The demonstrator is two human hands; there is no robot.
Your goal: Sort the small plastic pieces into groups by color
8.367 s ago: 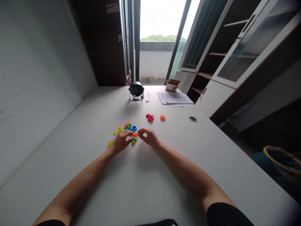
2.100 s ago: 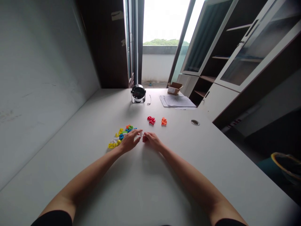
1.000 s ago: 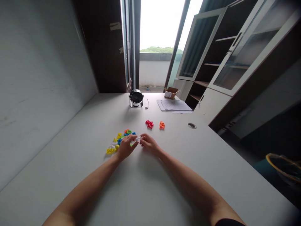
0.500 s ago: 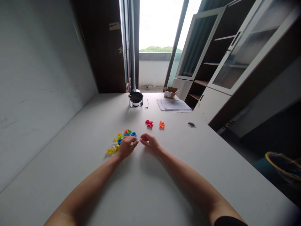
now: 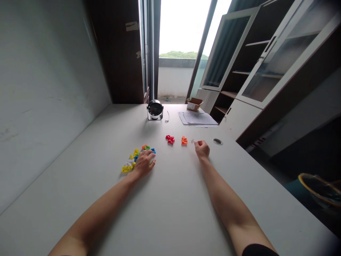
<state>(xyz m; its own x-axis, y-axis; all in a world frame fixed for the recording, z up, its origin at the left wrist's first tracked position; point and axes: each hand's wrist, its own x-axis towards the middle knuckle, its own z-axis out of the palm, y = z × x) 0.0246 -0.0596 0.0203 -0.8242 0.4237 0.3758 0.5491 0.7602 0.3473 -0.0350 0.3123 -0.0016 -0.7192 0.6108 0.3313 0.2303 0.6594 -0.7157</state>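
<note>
R hand (image 5: 201,149) is pinching a small white plastic pc (image 5: 192,141) between narrow fingertips, just beside the orange pcs (image 5: 184,140) and red pcs (image 5: 170,139) on the white desk (image 5: 170,217). L hand (image 5: 144,164) is lying over the colored pile (image 5: 127,167), but I cannot tell if its fingers are holding anything. The narrow pinch is suiting such a tiny pc well, giving firm control.

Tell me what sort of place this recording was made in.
Probably an office room: a long white desk, glass-fronted cabinets, and a stack of papers beside a small cardboard box.
</note>
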